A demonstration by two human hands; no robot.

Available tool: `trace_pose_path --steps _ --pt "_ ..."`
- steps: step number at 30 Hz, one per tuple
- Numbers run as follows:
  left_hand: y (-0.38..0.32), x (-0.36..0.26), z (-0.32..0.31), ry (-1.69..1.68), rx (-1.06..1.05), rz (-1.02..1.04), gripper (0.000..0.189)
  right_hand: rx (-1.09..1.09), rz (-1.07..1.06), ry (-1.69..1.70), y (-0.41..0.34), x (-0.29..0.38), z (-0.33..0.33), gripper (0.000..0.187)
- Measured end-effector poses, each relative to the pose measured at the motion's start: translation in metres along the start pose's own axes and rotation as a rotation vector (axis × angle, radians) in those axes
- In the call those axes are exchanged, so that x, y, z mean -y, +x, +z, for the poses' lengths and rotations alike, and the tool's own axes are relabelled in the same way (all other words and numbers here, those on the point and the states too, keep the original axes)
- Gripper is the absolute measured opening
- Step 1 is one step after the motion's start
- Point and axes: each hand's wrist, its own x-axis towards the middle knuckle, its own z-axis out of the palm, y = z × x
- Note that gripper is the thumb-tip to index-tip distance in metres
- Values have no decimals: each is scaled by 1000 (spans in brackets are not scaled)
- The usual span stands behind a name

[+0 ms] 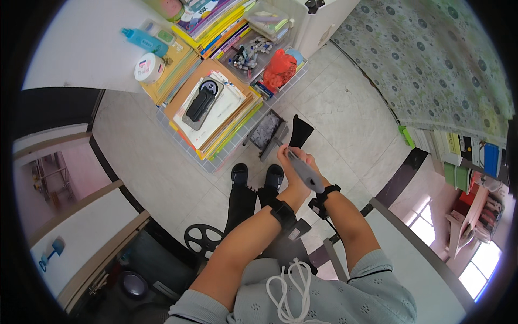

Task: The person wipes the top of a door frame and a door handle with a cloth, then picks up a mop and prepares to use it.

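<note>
My left hand (294,184) and my right hand (311,160) are close together, both wrapped around a long grey handle (305,172). The handle slants down to a grey dustpan-like head (278,141) near the floor. Grey-white fluffy debris (266,128) lies in it, beside the wire-grid rack. Just beyond my hands is a black flared piece (300,130); whether it is joined to something in my hands cannot be told. Black bands with small boxes circle both wrists.
A wire-grid rack (210,166) holds stacked books and papers (226,137), pens in a clear bin (247,56) and a red plastic bag (279,69). My slippered feet (239,175) stand before it. A black handwheel (202,239) is at lower left, patterned fabric (425,56) at upper right.
</note>
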Motion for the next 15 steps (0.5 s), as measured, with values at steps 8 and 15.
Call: trace_pose_path --steps 8,15 --pt "1 7 -6 72 167 -26 40 -136 -162 134 -3 0 10 22" --pt "-8 -16 -18 549 309 -172 41 -122 -30 -127 -17 45 -1 13"
